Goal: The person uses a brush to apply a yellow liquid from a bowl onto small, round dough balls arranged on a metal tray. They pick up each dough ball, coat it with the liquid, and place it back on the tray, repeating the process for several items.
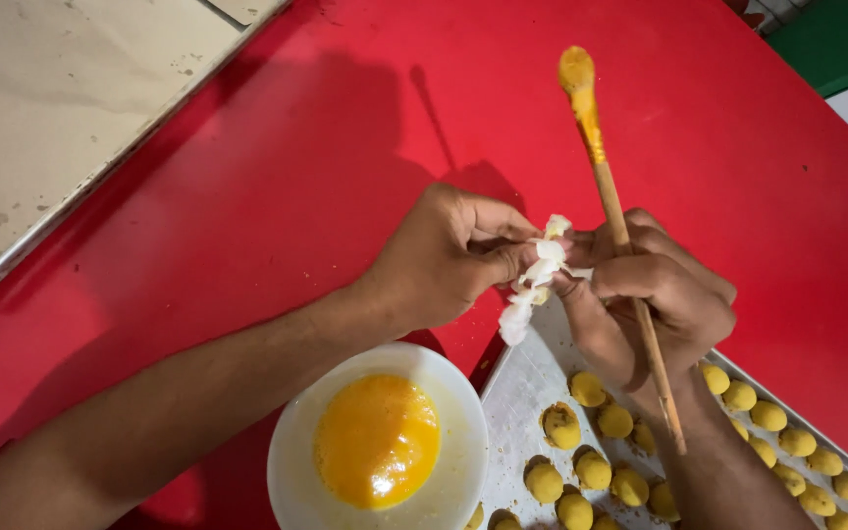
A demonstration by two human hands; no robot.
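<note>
White crumpled tissue sits right between both hands, above the corner of the baking tray. Left hand pinches its upper part with thumb and fingers, right hand grips the other side while also clutching a wooden brush stick with a yellow-coated tip. White bowl of beaten egg sits below, beside yellow dough balls.

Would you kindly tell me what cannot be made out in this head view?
- Tray of yellow balls: cut off by bottom edge, partly hidden by right hand.
- White strip: material unclear, pinched by left hand.
- Stick: middle hidden in the right fist.
- White bowl: rim cut off below.
</note>
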